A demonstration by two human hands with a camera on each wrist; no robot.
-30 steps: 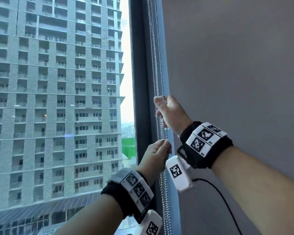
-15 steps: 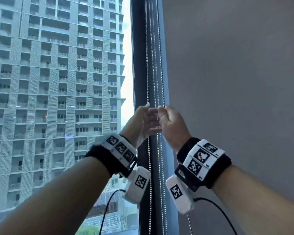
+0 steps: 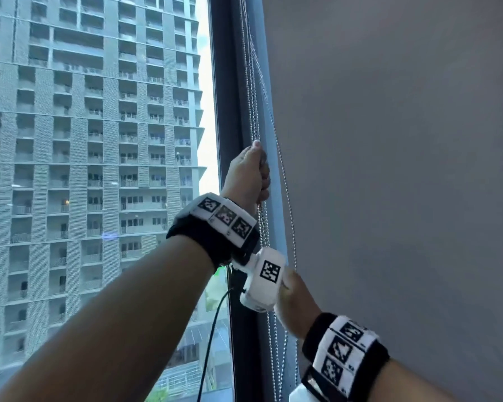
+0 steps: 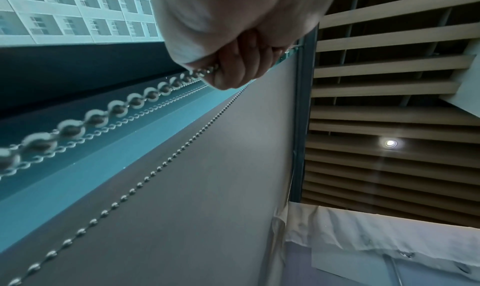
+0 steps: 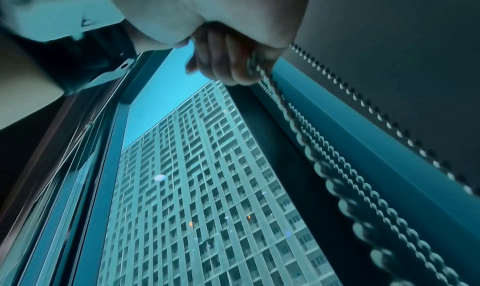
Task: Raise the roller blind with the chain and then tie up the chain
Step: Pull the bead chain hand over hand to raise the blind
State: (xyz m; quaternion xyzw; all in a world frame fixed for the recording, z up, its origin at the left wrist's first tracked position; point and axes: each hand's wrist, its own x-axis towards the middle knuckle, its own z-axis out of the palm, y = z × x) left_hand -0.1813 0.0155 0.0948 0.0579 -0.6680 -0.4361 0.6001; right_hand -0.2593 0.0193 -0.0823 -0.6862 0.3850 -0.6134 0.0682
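Several strands of silver bead chain hang down the dark window frame. My left hand is raised and grips a strand in its fist; the left wrist view shows its fingers curled round the beads of the chain. My right hand is lower, partly hidden behind the left wrist camera. In the right wrist view its fingers are curled round the chain, which looks blurred. One loose strand hangs further right over the grey surface.
A flat grey surface fills the right side. Clear glass on the left shows a tall apartment block. A black cable dangles from my left wrist. A slatted ceiling and white fabric appear overhead.
The hands have swapped heights: my left hand climbed from below to the upper grip, and my right hand came down from the top to the lower position on the chain.
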